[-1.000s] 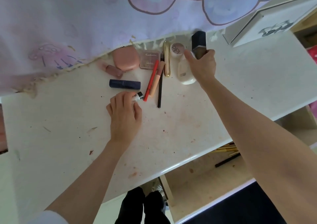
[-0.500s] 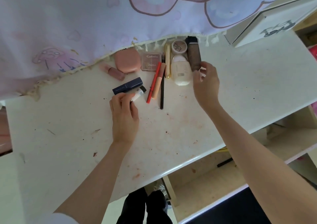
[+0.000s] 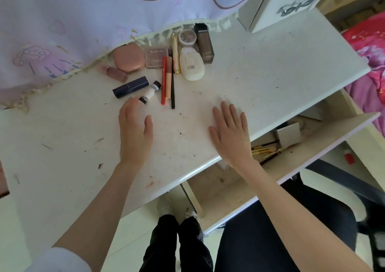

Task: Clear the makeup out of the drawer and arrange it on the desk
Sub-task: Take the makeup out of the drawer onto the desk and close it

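A pale lilac curtain (image 3: pixel 83 22) with cartoon prints hangs over the back of the stained white desk (image 3: pixel 62 147). A white box (image 3: pixel 281 3) stands at its right end, beside pink bedding (image 3: pixel 370 49). The floor (image 3: pixel 133 226) is pale.

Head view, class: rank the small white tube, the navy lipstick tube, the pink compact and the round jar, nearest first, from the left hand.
1. Small white tube, just beyond the fingertips of the left hand.
2. Navy lipstick tube, slightly farther, to the left.
3. Pink compact, farther back by the cloth.
4. Round jar, farthest, back right.
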Action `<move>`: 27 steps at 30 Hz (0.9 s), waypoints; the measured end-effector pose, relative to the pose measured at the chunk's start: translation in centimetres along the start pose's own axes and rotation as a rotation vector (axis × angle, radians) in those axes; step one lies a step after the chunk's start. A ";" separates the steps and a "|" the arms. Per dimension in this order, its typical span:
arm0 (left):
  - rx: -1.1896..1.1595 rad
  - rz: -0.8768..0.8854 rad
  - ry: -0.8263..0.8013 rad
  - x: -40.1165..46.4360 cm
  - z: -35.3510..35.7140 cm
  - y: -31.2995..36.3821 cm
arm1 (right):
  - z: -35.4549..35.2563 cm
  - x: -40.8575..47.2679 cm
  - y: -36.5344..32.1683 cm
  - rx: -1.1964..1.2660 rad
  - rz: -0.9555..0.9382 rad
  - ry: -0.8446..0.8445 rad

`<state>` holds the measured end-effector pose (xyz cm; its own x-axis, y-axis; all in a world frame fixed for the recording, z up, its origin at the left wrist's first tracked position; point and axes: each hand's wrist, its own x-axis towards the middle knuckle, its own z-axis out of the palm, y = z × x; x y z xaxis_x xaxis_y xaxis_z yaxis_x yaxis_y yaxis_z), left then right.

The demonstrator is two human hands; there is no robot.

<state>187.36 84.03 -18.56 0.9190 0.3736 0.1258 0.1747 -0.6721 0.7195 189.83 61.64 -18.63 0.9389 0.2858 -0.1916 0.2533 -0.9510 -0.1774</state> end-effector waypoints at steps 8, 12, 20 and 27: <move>-0.047 0.420 -0.256 -12.0 2.6 6.9 | 1.3 -10.2 5.9 0.254 -0.040 0.142; 0.029 0.505 -0.645 -15.0 6.5 8.1 | 0.8 -9.6 11.5 0.021 0.057 -0.112; 0.517 0.400 -0.827 -13.8 15.1 8.5 | 2.8 -2.9 16.1 -0.142 0.038 -0.399; 0.654 0.367 -0.627 -11.2 20.8 8.6 | 4.8 -1.2 17.2 -0.410 -0.146 -0.508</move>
<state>185.92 60.78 -28.05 0.9437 -0.2101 -0.2554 -0.1720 -0.9714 0.1636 191.92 45.54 -26.09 0.6871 0.3397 -0.6422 0.5315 -0.8377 0.1257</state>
